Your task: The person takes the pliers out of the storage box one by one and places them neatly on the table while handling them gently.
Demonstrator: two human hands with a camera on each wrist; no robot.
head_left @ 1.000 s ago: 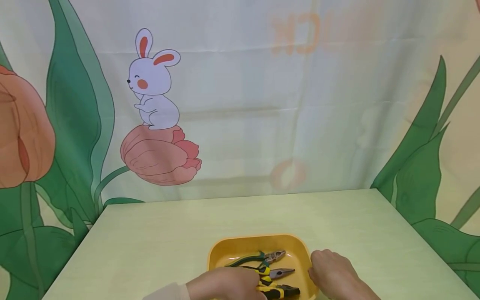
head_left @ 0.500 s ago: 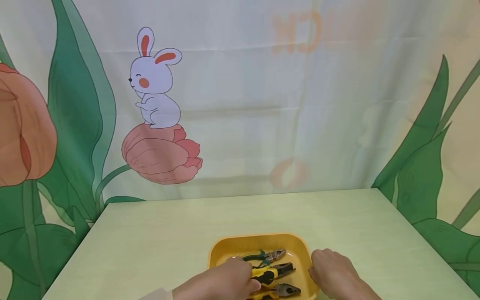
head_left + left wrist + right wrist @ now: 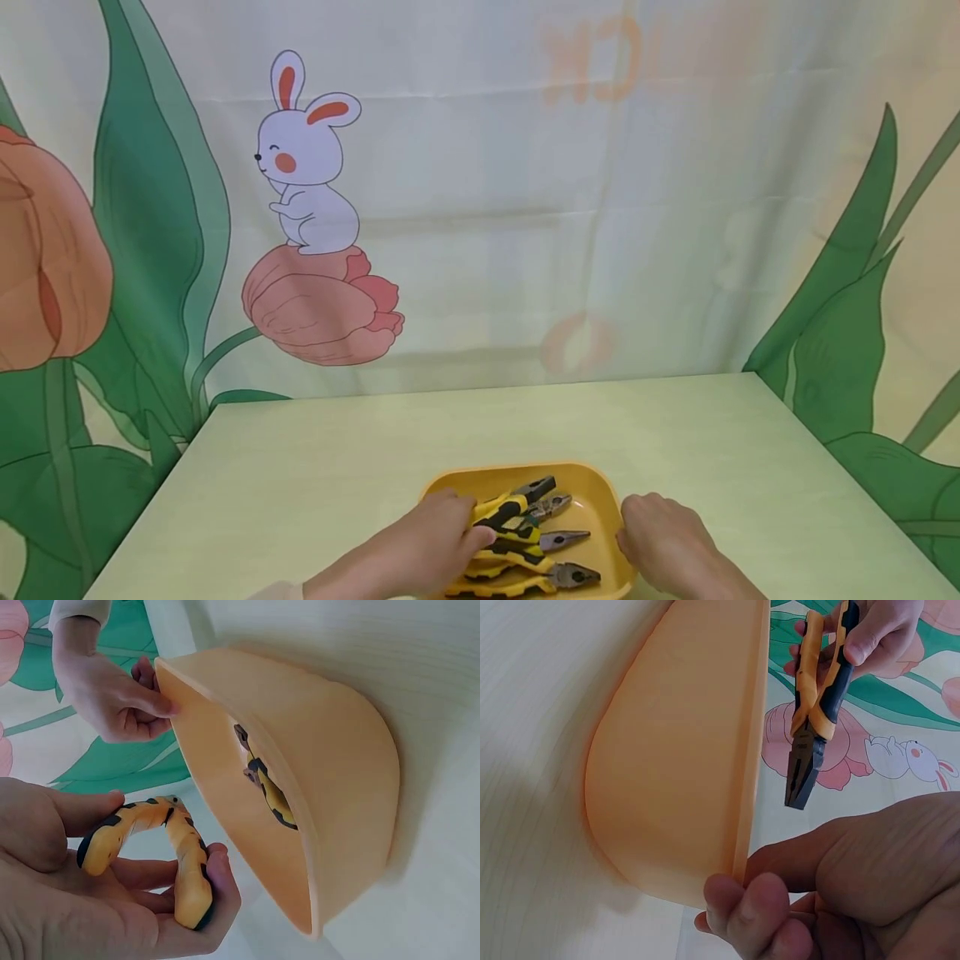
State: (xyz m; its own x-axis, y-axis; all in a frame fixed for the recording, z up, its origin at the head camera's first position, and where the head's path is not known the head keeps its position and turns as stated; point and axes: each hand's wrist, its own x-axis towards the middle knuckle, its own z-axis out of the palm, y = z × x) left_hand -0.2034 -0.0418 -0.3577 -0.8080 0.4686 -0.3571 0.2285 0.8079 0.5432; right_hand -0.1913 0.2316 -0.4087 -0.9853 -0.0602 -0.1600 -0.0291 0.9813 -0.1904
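Note:
My left hand (image 3: 435,533) holds a pair of combination pliers (image 3: 516,505) by its yellow-and-black handles, over the left part of a yellow plastic bin (image 3: 517,469). In the right wrist view the pliers' dark jaws point downward, above the bin's rim. My right hand (image 3: 666,542) pinches the bin's right rim between thumb and fingers. Inside the bin lie needle-nose pliers (image 3: 564,541), another yellow-and-black pair of pliers (image 3: 573,576) nearest me, and a pair of pliers with worn jaws (image 3: 553,506) at the back, partly covered by the held pair.
The bin stands on a pale table (image 3: 337,467) near its front edge. Behind the table hangs a curtain (image 3: 480,208) printed with a rabbit, tulips and green leaves.
My left hand has lifted the combination pliers from among the others and moved them left and toward the back of the bin. The right hand stays on the rim.

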